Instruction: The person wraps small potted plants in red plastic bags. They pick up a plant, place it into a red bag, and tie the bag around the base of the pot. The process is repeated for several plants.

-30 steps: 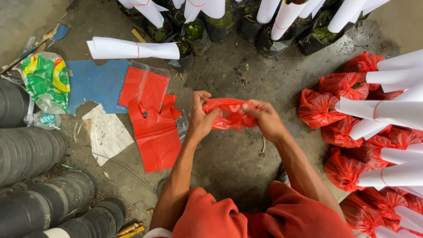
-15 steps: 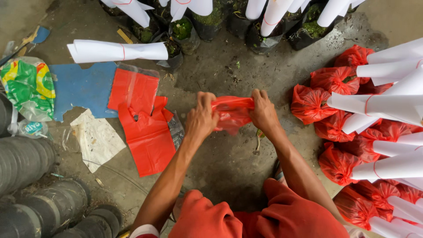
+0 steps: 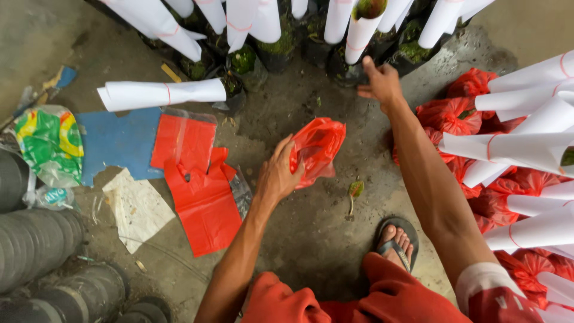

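**Red bag held in left hand, right hand at the potted row**

Open concrete floor is seen between the arms; it is hemmed in by flat red plastic bags on the left, red-wrapped pots with white paper cones on the right, and a row of black pots along the top edge. The red bag is held above the floor, just right of the left hand, whose grip is closed on the bag's edge. The right hand is stretched forward, well apart from the bag, fingers loosely spread, released, at a black pot holding a white paper cone.
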